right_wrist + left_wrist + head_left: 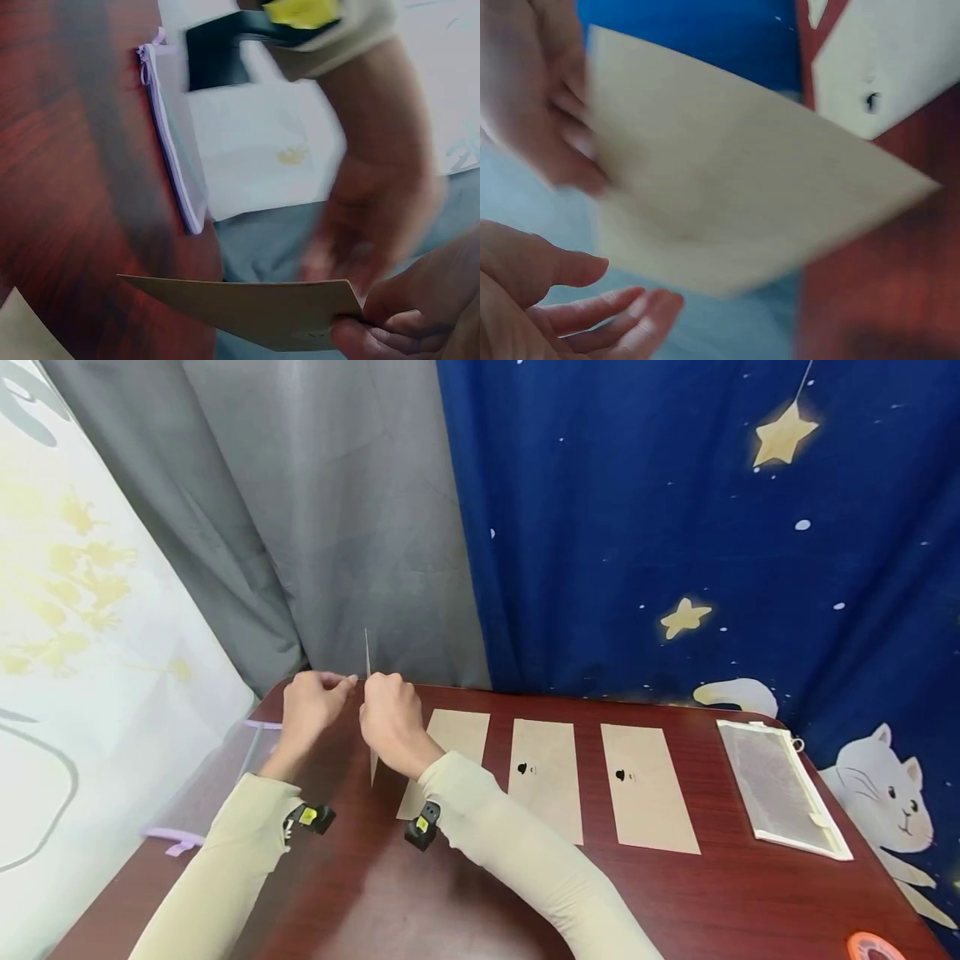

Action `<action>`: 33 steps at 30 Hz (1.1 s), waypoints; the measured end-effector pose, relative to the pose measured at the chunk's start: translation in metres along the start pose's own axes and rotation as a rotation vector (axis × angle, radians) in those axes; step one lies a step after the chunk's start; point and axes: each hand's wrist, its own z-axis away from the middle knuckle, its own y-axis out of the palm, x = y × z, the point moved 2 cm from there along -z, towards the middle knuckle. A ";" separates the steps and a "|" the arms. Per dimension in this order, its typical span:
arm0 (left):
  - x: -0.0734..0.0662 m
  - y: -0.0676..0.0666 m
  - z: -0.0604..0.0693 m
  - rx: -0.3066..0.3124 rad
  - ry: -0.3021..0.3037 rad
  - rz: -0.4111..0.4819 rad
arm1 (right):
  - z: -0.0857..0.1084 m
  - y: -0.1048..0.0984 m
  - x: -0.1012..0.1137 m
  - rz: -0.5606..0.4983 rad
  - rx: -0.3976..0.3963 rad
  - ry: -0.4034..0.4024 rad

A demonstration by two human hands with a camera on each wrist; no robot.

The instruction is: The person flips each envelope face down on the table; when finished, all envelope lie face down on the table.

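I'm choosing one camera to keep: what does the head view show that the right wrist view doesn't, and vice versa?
Only the head view: the blue curtain with its stars, the white-edged pouch, hat prints on two flat cards and part of an orange ring.

Only the right wrist view: the broad face of the held card with a faint mark; the head view has it nearly edge-on.

Both: the right grip on that card, the left grip near it, the lilac pouch and the red table.
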 end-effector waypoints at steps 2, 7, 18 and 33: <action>0.016 0.008 -0.002 0.121 -0.101 0.132 | -0.001 -0.003 -0.002 -0.009 -0.003 0.014; 0.048 0.028 -0.005 0.438 -0.388 0.500 | -0.003 -0.007 -0.002 -0.037 0.016 0.041; 0.054 0.029 -0.008 0.473 -0.412 0.667 | 0.000 -0.007 -0.011 -0.212 0.033 0.128; 0.062 0.009 -0.010 0.245 -0.399 0.759 | 0.008 0.017 -0.052 -0.687 -0.038 0.225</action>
